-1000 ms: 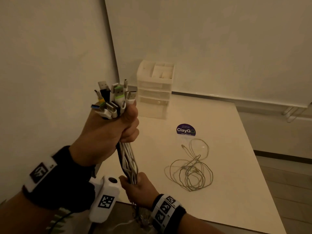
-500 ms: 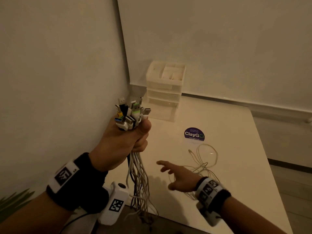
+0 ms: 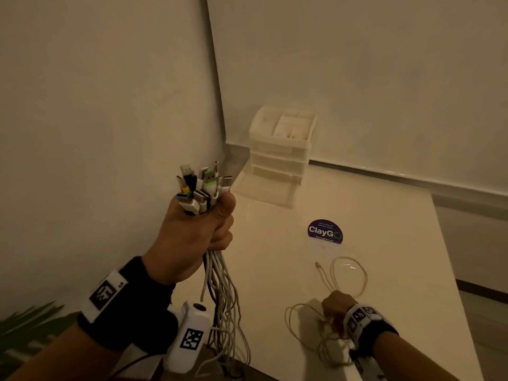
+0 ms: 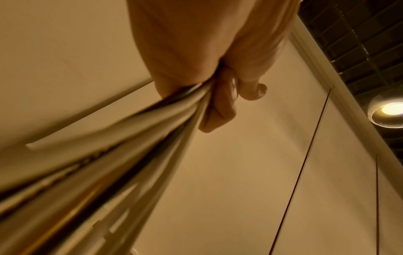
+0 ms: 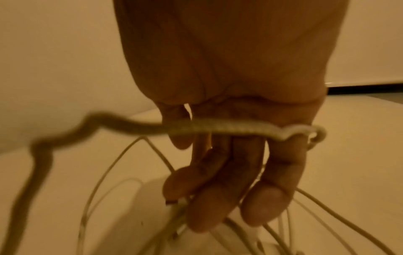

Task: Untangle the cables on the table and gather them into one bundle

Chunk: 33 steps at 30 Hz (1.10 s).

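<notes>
Pale walls meet in a corner behind the white desk (image 3: 384, 270), whose smooth top fills the right half of your head view. At the far left, green leaves (image 3: 24, 323) show beside your forearm. Your left hand (image 3: 192, 237) is raised off the desk's left edge, clenched around the cable bundle (image 3: 217, 284); its long axis runs almost vertical, the plugs (image 3: 200, 185) pointing up out of your fist, metal tips fanned, some sleeves white, one green-banded, one black, one yellow. Below the fist the thin cords, mostly white and a few dark, hang down loosely past the near edge. Your left wrist view shows your fingers (image 4: 220, 107) curled tight around those smooth cords. At the desk's far left corner stands a translucent plastic drawer unit (image 3: 280, 158). Nearer the middle sits a round purple sticker (image 3: 325, 231). Right of it, toward the near edge, the loose cable (image 3: 354, 273) lies in thin pale loops, one plug end pointing to the far edge. Your right hand (image 3: 336, 306) is down on that coil, fingers (image 5: 268, 205) curled among the strands, one braided strand crossing your palm; it appears to grasp them.
</notes>
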{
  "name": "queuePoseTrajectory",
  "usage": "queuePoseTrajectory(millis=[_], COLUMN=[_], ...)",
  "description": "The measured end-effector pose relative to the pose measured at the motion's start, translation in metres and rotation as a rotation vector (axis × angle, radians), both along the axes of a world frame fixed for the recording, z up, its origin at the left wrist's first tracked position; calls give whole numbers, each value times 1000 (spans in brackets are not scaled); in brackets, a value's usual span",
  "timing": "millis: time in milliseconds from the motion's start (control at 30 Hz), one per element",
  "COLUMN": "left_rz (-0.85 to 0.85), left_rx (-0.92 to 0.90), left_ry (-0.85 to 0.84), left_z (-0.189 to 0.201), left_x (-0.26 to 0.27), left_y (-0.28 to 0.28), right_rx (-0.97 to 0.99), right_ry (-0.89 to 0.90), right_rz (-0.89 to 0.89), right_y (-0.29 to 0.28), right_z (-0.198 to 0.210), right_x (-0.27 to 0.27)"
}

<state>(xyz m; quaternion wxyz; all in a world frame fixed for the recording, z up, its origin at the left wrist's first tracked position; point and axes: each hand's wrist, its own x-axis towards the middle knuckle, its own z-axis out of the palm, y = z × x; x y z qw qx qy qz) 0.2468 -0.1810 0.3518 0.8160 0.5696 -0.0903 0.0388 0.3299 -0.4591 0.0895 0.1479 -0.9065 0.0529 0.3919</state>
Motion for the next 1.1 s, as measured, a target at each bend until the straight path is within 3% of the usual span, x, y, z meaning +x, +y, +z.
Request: queuePoseTrajectory(millis=[133, 333, 500, 633, 700, 767, 867, 1000, 1100], left_rz=[-7, -12, -5, 24, 69, 131, 210, 257, 264], left_rx=[-8, -10, -1, -3, -4, -5, 7, 42, 51], left_ry=[-18, 4, 10, 5, 17, 55, 96, 94, 68], left_z=[-2, -4, -5, -6, -7, -9, -11, -10, -9], left_x=[5, 13, 16, 16, 17, 20, 24, 30, 35], left_y=[-5, -16, -20, -22, -27, -33, -44, -56, -64], right_rx=[205, 230, 382, 846, 1017, 1187, 1403, 1490, 1498], right_ry=[127, 103, -156, -357, -527, -653, -672, -647, -662], right_rz=[-144, -87, -249, -700, -765, -759, -692, -492, -446], right_y=[-11, -18, -31, -35, -28, -14, 11, 42, 63], right_z=[18, 20, 31, 75, 104, 135, 175, 210, 227], right_x=[-7, -20, -15, -9, -11, -17, -31, -55, -65])
